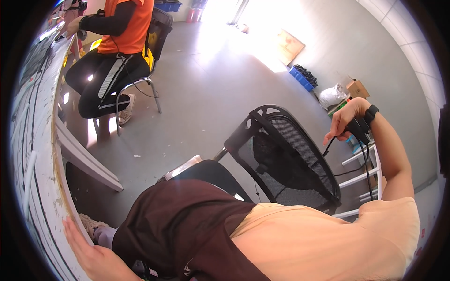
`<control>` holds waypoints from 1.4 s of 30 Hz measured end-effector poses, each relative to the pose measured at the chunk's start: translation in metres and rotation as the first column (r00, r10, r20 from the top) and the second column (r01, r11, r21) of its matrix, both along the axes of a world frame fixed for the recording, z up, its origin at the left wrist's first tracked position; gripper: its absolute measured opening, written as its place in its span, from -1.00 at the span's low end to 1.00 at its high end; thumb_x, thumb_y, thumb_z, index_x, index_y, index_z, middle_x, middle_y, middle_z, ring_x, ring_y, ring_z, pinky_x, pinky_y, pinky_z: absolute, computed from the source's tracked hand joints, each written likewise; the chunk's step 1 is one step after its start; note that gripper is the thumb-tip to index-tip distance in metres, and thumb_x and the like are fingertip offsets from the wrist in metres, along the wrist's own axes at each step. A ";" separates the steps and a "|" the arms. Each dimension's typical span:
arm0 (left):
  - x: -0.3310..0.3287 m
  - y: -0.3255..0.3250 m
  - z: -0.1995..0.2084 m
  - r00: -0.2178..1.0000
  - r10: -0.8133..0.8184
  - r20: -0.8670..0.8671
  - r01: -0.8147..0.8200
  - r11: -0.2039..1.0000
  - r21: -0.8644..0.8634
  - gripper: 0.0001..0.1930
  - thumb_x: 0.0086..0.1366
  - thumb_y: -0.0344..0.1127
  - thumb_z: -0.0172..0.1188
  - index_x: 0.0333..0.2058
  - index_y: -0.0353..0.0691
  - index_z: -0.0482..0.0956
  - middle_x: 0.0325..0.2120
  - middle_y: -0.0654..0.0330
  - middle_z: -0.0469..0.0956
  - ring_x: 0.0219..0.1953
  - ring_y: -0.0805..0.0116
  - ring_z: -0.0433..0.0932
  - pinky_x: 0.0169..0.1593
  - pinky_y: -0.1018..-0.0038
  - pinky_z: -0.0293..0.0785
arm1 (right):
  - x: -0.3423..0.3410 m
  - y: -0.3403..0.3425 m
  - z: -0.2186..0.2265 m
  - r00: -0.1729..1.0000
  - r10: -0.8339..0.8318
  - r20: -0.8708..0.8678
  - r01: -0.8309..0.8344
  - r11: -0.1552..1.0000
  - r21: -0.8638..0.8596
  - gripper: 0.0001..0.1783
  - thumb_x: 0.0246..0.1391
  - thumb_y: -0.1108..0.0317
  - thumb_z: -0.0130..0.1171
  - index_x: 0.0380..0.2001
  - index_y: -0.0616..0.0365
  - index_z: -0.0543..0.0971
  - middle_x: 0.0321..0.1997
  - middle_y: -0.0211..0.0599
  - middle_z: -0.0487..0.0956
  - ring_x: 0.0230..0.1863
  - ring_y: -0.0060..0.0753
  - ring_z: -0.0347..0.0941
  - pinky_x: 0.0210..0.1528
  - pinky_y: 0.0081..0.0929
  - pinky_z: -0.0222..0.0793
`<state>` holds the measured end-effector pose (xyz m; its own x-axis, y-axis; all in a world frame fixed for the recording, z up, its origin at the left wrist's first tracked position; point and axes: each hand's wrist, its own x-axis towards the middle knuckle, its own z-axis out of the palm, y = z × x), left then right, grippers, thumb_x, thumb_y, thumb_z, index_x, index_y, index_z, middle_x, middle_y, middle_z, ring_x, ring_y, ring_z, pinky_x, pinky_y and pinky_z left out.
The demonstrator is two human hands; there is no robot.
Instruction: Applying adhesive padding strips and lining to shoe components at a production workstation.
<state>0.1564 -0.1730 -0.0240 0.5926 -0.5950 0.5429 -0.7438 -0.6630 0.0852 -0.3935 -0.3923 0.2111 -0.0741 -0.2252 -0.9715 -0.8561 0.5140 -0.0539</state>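
Observation:
My left hand rests at the near edge of the white, scuffed table, fingers stretched out and nothing visible in it. My right hand is raised out to the side, beyond the black mesh chair back. Its fingers are curled, and a short bent piece of thin black cable sticks out from between them. A black wristband and a small black device sit at that wrist, with thin cables hanging down from them.
A person in an orange top sits on a metal-legged chair at the table's far end. Along the wall stand a blue crate, a white sack, a cardboard box and a white rack. A white table leg slants over the floor.

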 end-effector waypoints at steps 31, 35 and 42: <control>-0.008 0.005 0.014 0.999 -0.042 -0.017 0.041 0.997 -0.072 -0.38 0.13 -0.69 -0.15 0.17 -0.20 0.54 0.14 0.15 0.58 0.19 0.12 0.54 0.19 0.23 0.44 | 0.085 0.010 -0.124 0.264 0.786 -0.559 -0.923 0.375 0.091 -0.48 0.31 -0.03 -0.09 -0.51 0.00 0.72 -0.59 -0.51 0.67 -0.33 -0.30 0.69 -0.15 -0.24 0.57; -0.016 -0.003 0.014 1.000 -0.017 -0.023 0.015 0.996 -0.087 -0.45 0.16 -0.67 -0.07 0.13 -0.23 0.58 0.11 0.12 0.59 0.19 0.11 0.54 0.19 0.22 0.46 | 0.101 -0.011 -0.131 0.186 0.854 -0.486 -0.875 0.369 0.313 -0.51 0.22 -0.21 0.02 -0.43 -0.16 0.75 -0.43 -0.58 0.69 -0.17 -0.36 0.65 -0.05 -0.28 0.53; -0.018 -0.005 0.022 0.997 -0.053 -0.064 0.041 0.983 -0.181 -0.48 0.10 -0.64 0.01 0.06 -0.26 0.59 0.09 0.05 0.59 0.19 0.13 0.53 0.19 0.24 0.46 | 0.253 -0.067 -0.119 -0.030 0.812 -0.583 -0.898 -0.279 -0.341 -0.59 0.26 -0.05 0.02 -0.31 0.00 0.69 -0.36 -0.14 0.68 -0.26 0.01 0.61 -0.13 -0.13 0.52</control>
